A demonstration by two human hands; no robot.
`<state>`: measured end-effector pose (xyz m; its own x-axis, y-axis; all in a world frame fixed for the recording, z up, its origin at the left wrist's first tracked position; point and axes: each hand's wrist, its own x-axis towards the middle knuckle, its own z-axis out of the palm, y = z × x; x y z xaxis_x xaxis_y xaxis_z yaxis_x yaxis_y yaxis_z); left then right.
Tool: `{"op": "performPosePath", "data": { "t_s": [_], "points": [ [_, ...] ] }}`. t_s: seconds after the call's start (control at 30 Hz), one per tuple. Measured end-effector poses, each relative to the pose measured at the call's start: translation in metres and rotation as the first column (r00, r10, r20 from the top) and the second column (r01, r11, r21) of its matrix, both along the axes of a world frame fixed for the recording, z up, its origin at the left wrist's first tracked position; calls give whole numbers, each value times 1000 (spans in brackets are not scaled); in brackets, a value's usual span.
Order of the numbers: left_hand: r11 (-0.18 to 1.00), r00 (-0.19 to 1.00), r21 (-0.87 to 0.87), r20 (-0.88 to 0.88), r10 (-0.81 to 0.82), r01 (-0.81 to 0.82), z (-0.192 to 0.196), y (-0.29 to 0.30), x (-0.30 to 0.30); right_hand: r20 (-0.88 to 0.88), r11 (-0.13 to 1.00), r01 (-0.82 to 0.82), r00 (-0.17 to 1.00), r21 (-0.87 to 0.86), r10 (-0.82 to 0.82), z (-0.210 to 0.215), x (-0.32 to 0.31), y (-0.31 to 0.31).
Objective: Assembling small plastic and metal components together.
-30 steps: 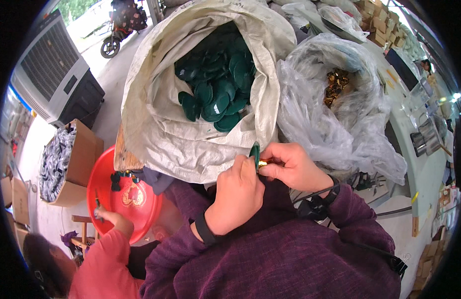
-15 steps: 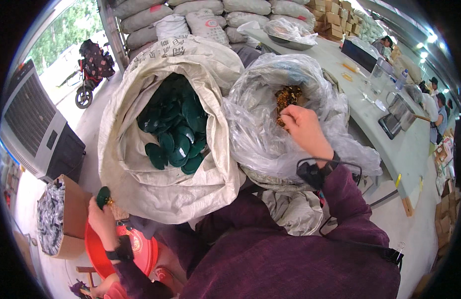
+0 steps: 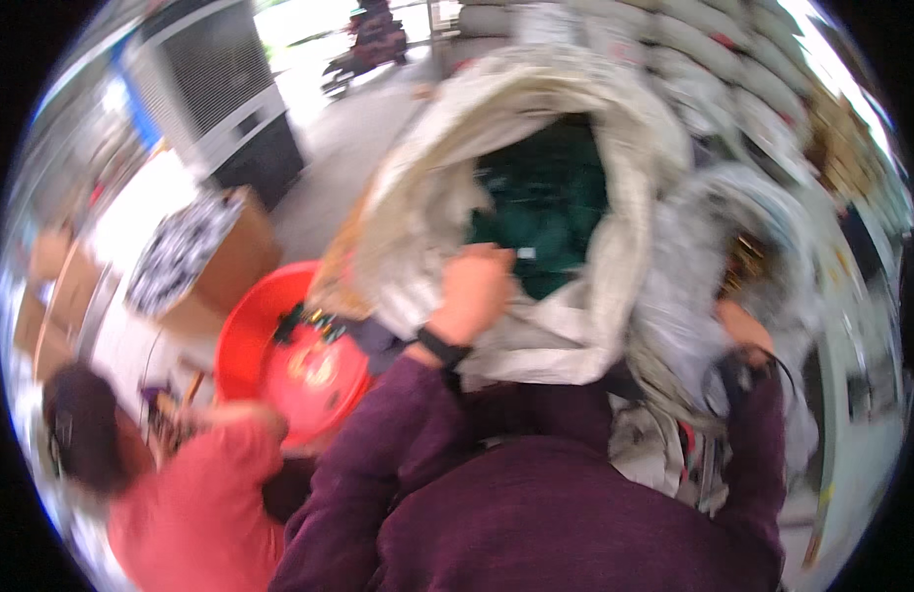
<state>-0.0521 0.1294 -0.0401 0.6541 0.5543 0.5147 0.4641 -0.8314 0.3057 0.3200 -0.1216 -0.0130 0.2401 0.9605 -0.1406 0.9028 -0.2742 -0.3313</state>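
Note:
My left hand [image 3: 477,288] is at the mouth of a white woven sack [image 3: 408,227], its fingers curled at the near edge of the dark green discs [image 3: 556,197] heaped inside. A bit of green shows just above the fingers, but blur hides whether they hold it. My right hand [image 3: 743,328] reaches into a clear plastic bag [image 3: 674,276] to the right, just below some gold-coloured pieces [image 3: 745,264]. Its fingertips are hidden. Green and gold pieces [image 3: 319,324] lie in a red tub [image 3: 242,340] left of the sack.
A person in a pink-red top [image 3: 200,493] sits low at the left, beside the tub. Behind it stand a carton of silvery-grey pieces [image 3: 186,247] and a large grey air cooler [image 3: 215,89]. Stacked sacks [image 3: 714,39] line the back; a long table [image 3: 862,326] runs along the right.
The view has swung left. My left hand has moved from above the red tub to the green discs and no longer shows the disc with gold piece. My right hand stays at the gold pieces.

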Motion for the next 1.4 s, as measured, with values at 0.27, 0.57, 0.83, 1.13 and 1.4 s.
{"op": "performPosePath", "data": {
  "t_s": [0.27,0.57,0.83,1.13,1.4],
  "points": [
    [997,990,-22,-123,68,-71,-30,-9,15,-363,893,442,848,83,-386,-37,47,-1],
    [994,999,-104,-42,10,-14,-31,8,11,-188,862,342,938,373,-291,29,-55,-4],
    [943,969,226,13,247,-244,10,13,28,-98,660,248,962,709,-256,60,-101,-18],
    [955,945,29,-142,296,-295,-9,55,8,-215,675,222,972,704,-96,73,-162,-19],
    [970,992,-230,84,98,-77,-23,34,-1,-225,650,46,955,758,195,52,-194,16]
  ]
}}
